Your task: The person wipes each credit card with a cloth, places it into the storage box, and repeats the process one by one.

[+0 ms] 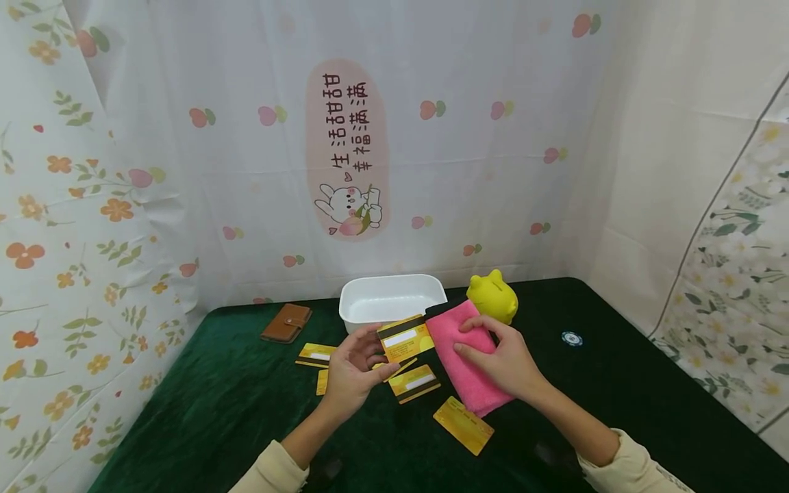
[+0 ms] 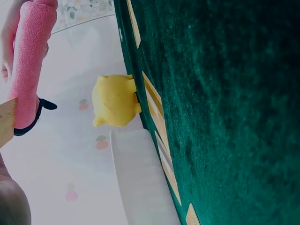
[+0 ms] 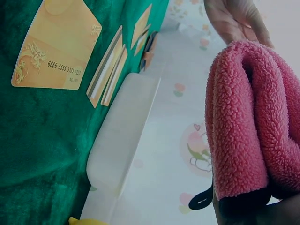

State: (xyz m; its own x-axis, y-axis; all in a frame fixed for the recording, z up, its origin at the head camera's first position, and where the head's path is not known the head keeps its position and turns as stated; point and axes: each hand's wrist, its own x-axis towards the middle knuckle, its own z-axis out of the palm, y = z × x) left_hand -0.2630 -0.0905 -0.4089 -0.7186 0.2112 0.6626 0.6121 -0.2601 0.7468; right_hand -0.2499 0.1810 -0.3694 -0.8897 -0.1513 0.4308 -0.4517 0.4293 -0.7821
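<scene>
My left hand (image 1: 353,366) pinches a yellow bank card (image 1: 403,339) with a dark stripe, raised above the table. My right hand (image 1: 508,359) grips a folded pink fleecy cloth (image 1: 459,356) with black trim; a black loop sticks out at its end in both wrist views. The card's right end meets the cloth's edge, and in the left wrist view the card (image 2: 6,123) overlaps the cloth (image 2: 35,61). Whether they touch, I cannot tell. Beneath the hands lie several more yellow cards, among them a striped card (image 1: 415,385) and a card with raised digits (image 1: 464,426).
Behind the hands stands a white plastic basin (image 1: 392,282), with a yellow piggy bank (image 1: 493,296) to its right. On the left lies a brown wallet (image 1: 287,323); a round chip (image 1: 572,339) lies on the right. Dark green cloth covers the table (image 1: 228,411), and patterned curtains surround it.
</scene>
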